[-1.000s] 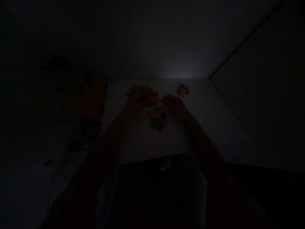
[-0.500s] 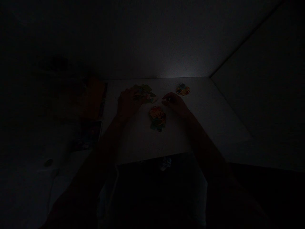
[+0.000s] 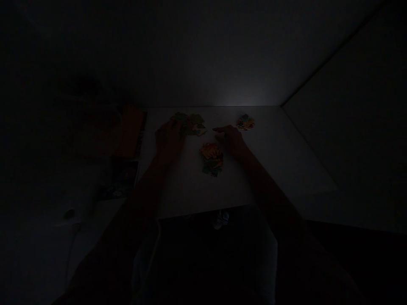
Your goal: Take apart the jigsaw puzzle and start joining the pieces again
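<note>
Both hands reach across a white surface (image 3: 190, 192) in a very dark scene. Left hand (image 3: 168, 140) lies just left of centre, its fingers resting on the near left edge of the far pile (image 3: 190, 123) of coloured puzzle pieces. It is too dark to tell whether it grips a piece or only rests there. Right hand (image 3: 232, 140) lies just right of centre, released, with its index finger (image 3: 218, 129) stretched out to the left towards that pile and the other fingers loosely curled.

Between the 2 hands, a little nearer the lower edge of the frame, sits the middle pile (image 3: 211, 159), red and yellow on top and green below, just beside the right hand's wrist. A small pile (image 3: 245, 122) lies to the upper right of the right hand, apart from it and near the far edge of the surface.

At the left edge of the surface an orange box (image 3: 131, 131) lies flat, with a dark printed sheet (image 3: 120, 180) just below it in the frame. Behind the surface a wall (image 3: 222, 63) rises, faintly lit at its foot.
</note>
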Available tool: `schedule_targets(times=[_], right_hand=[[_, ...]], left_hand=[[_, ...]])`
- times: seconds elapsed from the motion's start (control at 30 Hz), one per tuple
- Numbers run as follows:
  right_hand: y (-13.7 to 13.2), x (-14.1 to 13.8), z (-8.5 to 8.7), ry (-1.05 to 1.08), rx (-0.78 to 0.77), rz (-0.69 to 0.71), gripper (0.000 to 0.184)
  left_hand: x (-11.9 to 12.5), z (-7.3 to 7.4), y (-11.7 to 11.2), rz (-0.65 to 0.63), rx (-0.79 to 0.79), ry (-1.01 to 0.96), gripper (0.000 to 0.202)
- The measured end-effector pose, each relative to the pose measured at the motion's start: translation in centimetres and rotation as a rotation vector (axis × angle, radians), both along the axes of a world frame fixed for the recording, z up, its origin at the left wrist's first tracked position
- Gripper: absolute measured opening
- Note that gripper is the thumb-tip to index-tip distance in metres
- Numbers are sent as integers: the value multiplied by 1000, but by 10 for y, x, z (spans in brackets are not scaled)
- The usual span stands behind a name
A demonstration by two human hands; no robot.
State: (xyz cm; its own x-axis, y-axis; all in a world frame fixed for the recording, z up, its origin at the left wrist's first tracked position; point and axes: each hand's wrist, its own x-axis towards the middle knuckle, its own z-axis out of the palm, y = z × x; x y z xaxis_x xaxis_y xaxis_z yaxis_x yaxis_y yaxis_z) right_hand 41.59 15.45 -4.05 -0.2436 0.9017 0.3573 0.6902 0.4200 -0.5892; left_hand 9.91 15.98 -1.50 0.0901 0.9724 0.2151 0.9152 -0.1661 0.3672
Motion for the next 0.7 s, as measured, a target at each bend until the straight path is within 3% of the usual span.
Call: schedule_targets(times=[0.1,0.23,0.33,0.5,0.6,0.7], right_hand=[[4,0,-1,-8,-28,-43,49],[22,-9,4,-17,-208,-159,46],[42,-31,8,-75,-255,-186,51],[62,-68,13,-155,-235,-217,57],[64,-66,14,-134,-307,-194,52],[60,-45,15,-12,-370,-153,51]], left_hand=[[1,2,-3,75,7,37,64],[8,6,-7,30,9,60,63],[13,7,-9,-24,-41,86,58],[11,3,-8,1,-35,120,58],[10,5,-9,11,-26,129,58],[12,11,-12,18,-63,135,59]])
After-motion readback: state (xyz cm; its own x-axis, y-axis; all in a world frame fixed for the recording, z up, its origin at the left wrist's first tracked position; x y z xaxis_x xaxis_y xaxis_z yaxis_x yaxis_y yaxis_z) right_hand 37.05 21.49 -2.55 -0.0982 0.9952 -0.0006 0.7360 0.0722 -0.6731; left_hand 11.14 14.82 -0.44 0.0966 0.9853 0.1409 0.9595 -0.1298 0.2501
